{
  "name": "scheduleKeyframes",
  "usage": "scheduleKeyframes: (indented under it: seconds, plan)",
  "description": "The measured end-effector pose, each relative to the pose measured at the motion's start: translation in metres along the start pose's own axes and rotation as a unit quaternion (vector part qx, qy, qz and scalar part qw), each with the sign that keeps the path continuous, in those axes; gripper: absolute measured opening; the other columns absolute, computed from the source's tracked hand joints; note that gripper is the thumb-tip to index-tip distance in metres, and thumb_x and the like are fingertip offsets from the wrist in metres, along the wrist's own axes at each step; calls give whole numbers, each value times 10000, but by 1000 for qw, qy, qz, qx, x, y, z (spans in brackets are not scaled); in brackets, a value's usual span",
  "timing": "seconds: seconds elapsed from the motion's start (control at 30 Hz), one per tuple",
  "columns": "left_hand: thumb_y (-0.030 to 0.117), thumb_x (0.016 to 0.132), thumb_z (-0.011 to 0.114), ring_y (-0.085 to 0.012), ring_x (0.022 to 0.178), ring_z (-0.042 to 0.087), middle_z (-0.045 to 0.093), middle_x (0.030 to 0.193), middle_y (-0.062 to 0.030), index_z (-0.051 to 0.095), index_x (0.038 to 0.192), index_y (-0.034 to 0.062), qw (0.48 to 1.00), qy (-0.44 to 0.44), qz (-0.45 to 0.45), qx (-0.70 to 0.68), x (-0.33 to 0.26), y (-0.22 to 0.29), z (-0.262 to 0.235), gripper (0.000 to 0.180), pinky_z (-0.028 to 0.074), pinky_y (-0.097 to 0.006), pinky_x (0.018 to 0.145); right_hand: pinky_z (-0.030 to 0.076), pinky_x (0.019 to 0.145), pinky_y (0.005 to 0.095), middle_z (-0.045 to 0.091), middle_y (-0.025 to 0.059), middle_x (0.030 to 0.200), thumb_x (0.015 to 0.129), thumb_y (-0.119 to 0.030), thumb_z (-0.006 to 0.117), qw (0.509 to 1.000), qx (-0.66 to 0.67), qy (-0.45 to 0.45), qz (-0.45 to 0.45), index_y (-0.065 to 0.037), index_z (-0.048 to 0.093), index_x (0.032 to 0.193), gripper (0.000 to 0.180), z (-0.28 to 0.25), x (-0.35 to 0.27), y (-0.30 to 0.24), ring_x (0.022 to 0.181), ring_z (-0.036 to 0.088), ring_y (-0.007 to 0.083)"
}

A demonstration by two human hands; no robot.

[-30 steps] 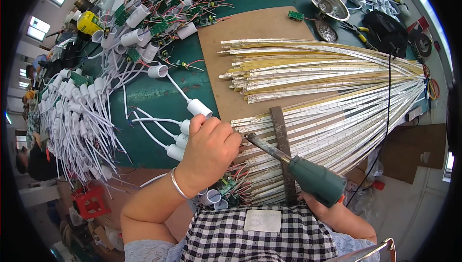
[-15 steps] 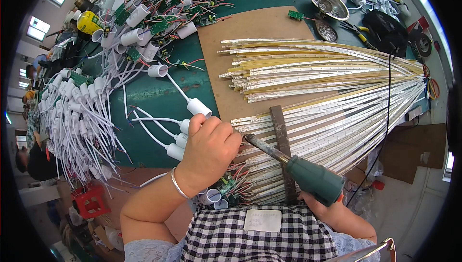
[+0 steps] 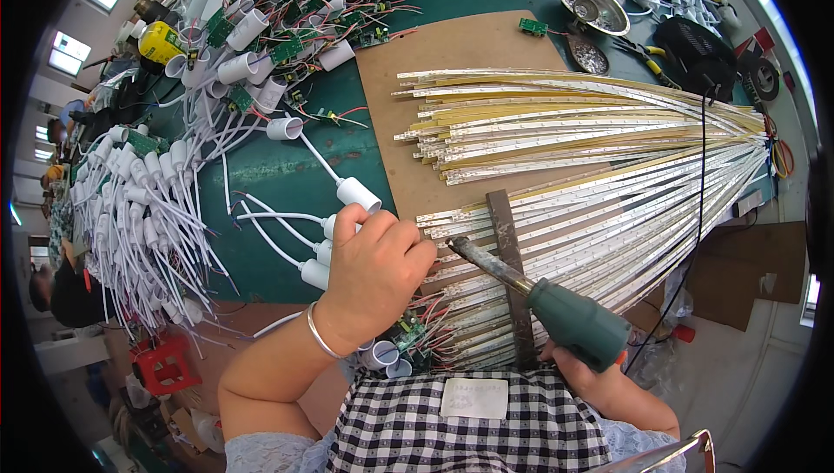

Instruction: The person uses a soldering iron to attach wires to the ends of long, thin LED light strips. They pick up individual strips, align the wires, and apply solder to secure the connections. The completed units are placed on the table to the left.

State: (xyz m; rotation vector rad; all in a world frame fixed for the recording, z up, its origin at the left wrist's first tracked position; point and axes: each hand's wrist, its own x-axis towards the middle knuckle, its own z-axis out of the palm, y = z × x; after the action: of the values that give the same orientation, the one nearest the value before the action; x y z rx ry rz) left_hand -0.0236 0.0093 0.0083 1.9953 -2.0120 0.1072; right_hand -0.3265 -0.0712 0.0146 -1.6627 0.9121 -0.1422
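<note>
My right hand is wrapped round the green handle of a soldering iron, whose dark tip points left and hovers close to my left hand. My left hand has its fingers curled together by the ends of a row of white LED strips. What those fingers pinch is hidden behind them. A dark metal bar lies across the strips, under the iron's shaft. White lamp sockets on white cables sit just beyond my left hand. Small green circuit boards with red wires lie below my left wrist.
A second bundle of strips rests on a brown board. Sockets and circuit boards are heaped at the far left. A metal bowl and pliers lie at the far right. A black cord crosses the strips.
The soldering iron has shifted slightly to the right, its tip drawing a little away from my left hand. My left hand stays nearly in place.
</note>
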Motion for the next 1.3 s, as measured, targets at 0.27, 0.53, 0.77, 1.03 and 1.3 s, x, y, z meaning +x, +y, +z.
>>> scheduleKeyframes:
  seconds: [0.27,0.53,0.77,1.03,1.3]
  plan:
    - [108,701,723,-156,793,542,534,748,44,677,780,148,1000,-14,-2,7,1,1,-3,100,337,-394,856,525,740,371,688,117,919,806,-92,699,993,113,40,2,-4,674,1040,252,-2,4,-16,834,683,261]
    - [108,698,723,-168,822,553,551,769,34,675,786,144,1000,-24,-4,12,3,3,-5,107,346,-411,883,540,632,297,667,103,831,887,-88,641,994,71,18,-80,47,617,1117,268,-5,7,-6,687,681,180]
    - [94,710,728,-181,857,558,567,817,25,676,836,135,999,-39,-24,-29,4,3,-9,142,341,-419,897,535,683,331,580,144,1230,836,-46,501,987,140,-28,-69,20,451,1342,513,-8,5,-7,730,652,214]
    - [73,771,718,-194,793,609,649,806,0,665,857,115,985,-13,-81,-154,3,-1,-5,109,356,-390,882,533,683,331,568,144,1256,885,-108,535,988,137,-30,-71,8,437,1355,494,-9,4,-1,736,648,213]
    - [57,737,716,-194,767,599,619,762,-1,629,808,118,991,-4,-50,-125,4,-3,2,128,350,-376,858,523,682,324,565,143,1256,919,-182,564,988,140,-26,-60,8,446,1352,487,-7,4,-1,747,642,208]
